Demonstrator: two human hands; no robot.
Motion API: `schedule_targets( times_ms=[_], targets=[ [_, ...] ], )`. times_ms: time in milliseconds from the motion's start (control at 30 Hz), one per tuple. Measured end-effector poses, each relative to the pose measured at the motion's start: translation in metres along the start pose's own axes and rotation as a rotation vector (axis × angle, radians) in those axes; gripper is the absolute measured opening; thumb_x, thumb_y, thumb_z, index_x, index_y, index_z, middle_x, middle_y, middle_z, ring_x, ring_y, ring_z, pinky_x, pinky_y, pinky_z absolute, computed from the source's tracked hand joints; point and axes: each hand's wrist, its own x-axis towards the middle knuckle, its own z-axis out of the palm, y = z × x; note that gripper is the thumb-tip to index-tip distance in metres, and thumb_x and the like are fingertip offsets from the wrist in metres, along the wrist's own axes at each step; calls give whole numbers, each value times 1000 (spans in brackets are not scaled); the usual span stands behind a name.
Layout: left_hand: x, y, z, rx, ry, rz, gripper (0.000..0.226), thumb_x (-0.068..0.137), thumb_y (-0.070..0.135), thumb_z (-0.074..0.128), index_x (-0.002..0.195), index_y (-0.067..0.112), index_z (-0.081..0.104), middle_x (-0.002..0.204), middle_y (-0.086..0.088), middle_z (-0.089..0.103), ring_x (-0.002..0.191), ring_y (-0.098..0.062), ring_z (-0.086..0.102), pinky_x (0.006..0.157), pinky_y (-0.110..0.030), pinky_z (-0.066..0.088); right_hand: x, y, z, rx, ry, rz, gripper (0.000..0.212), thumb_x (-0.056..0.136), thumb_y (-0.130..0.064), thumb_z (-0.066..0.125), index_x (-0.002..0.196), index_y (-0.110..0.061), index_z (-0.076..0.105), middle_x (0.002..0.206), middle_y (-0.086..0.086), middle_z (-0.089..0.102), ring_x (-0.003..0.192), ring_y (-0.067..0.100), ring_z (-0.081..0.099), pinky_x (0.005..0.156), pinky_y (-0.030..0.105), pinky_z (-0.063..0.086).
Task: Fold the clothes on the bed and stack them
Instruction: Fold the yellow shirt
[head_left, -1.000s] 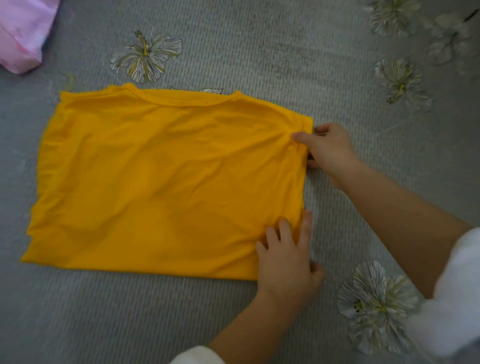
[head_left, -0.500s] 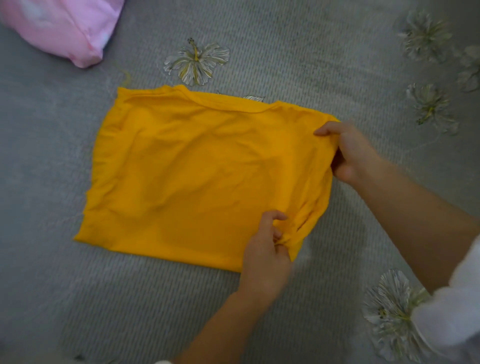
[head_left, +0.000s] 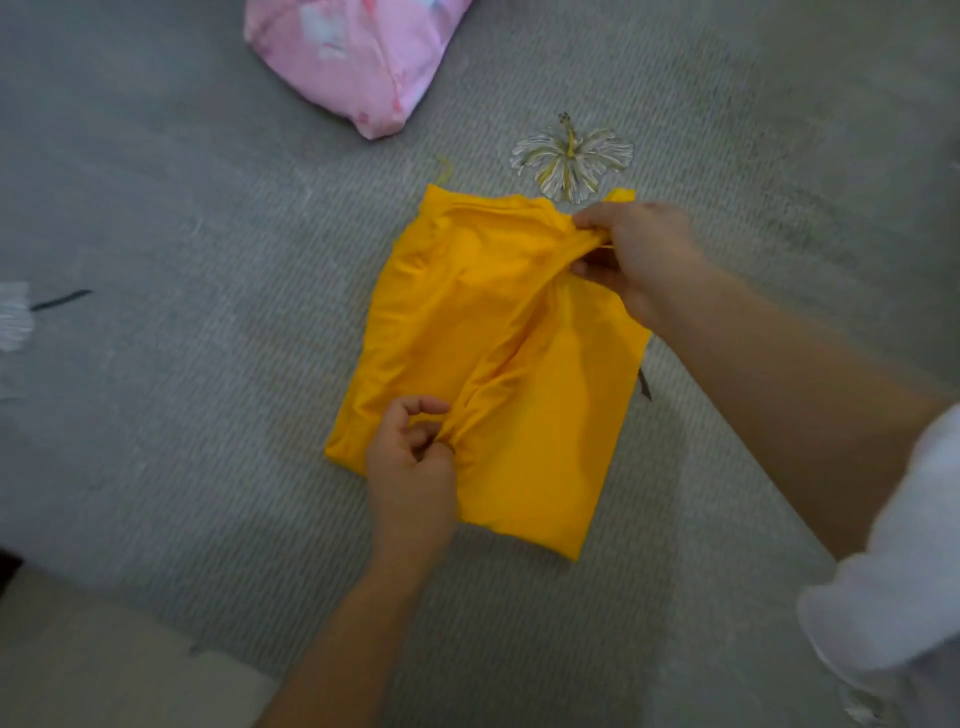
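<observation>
On 1 bed (head_left: 208, 260), 1 yellow garment (head_left: 545, 415) pinched by left hand (head_left: 410, 467), right hand (head_left: 639, 254); perhaps 1 pink bundle (head_left: 353, 57).

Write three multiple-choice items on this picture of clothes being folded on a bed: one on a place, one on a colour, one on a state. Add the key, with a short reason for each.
1. Where does the pink bundle lie, relative to the yellow garment?
A. On top of it.
B. Apart from it, farther from the person, to the left.
C. Under it.

2. What colour is the bed cover?
A. Grey.
B. Red.
C. Black.

3. What is the left hand doing?
A. Lying flat on the bed.
B. Hanging idle.
C. Pinching the yellow garment.

Key: 1 B, bare cover shows between the two; 2 A, grey cloth surrounds the garment; 3 C, its thumb and fingers curl round a ridge of cloth.
</observation>
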Motion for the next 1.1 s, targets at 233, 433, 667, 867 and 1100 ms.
schedule_targets(
  times_ms=[233,433,667,867,1100],
  targets=[
    [33,-4,-57,101,197,45,18,73,15,50,88,24,56,75,2,59,54,2,48,51,-20,35,-2,-2,75,-30,-232,-28,37,83,-5,66,114,-8,47,90,10,62,76,22,64,67,32,54],
    [25,-14,-74,168,201,-68,37,89,35,61,120,20,47,112,1,54,102,-13,53,84,-29,46,-6,46,45,-799,-29,-426,36,83,-13,64,119,-12,54,113,4,58,92,16,54,74,28,40],
    [28,-7,-66,391,-21,-140,63,84,39,67,138,17,43,113,11,46,102,-6,47,79,-23,41,-15,91,-7,-762,350,-95,60,82,-31,72,126,-1,44,131,18,44,118,34,46,94,42,40],
    [42,0,-76,251,52,-193,33,89,17,61,122,13,59,90,11,58,77,3,50,59,-18,37,-30,88,-21,-797,108,90,37,84,-24,71,76,10,62,67,22,64,58,30,61,64,43,57],
    [48,7,-117,427,27,-164,18,86,12,60,102,19,66,81,6,59,76,-13,55,56,-27,35,-113,116,-33,-1048,-515,619,26,90,-7,50,66,2,55,46,8,60,35,16,56,37,21,46]
  ],
)
